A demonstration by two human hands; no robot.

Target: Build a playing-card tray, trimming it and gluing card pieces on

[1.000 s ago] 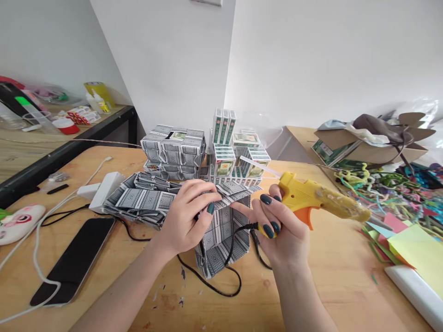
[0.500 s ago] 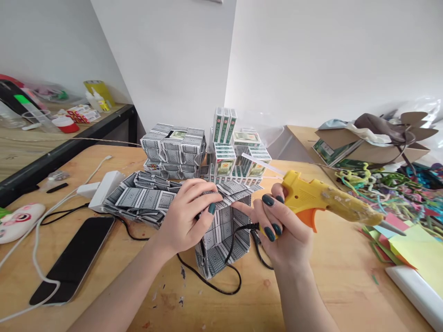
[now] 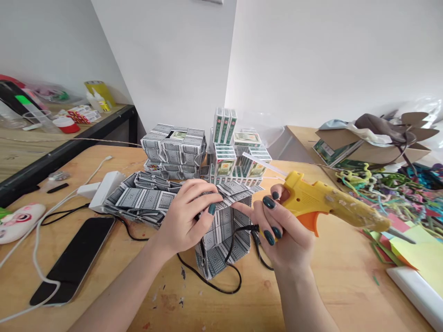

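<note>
My left hand [image 3: 190, 216] is closed on the top edge of a box-like structure made of playing cards [image 3: 219, 233], with patterned grey backs showing. The thumb lies along the near side; some fingertips are hidden behind the cards. My right hand [image 3: 285, 233] is wrapped round a yellow hot glue gun [image 3: 308, 196] with an orange trigger. A clear glue stick [image 3: 265, 163] sticks out of its back end, and the metal nozzle [image 3: 401, 235] points right. The right index finger reaches left and touches the structure's top flap. A black cord [image 3: 232, 249] runs in front of the cards.
Behind stand a folded-card block [image 3: 173, 147] and stacked card packs [image 3: 224, 161]. A low card piece [image 3: 145, 198] lies left, near a white power adapter [image 3: 107, 189] and a phone [image 3: 74, 263]. Sticky notes [image 3: 418, 249] and pipe cleaners [image 3: 377, 189] lie right.
The glue gun has tipped slightly, its nozzle end moving a little down and right. My left hand and the card structure stay in place.
</note>
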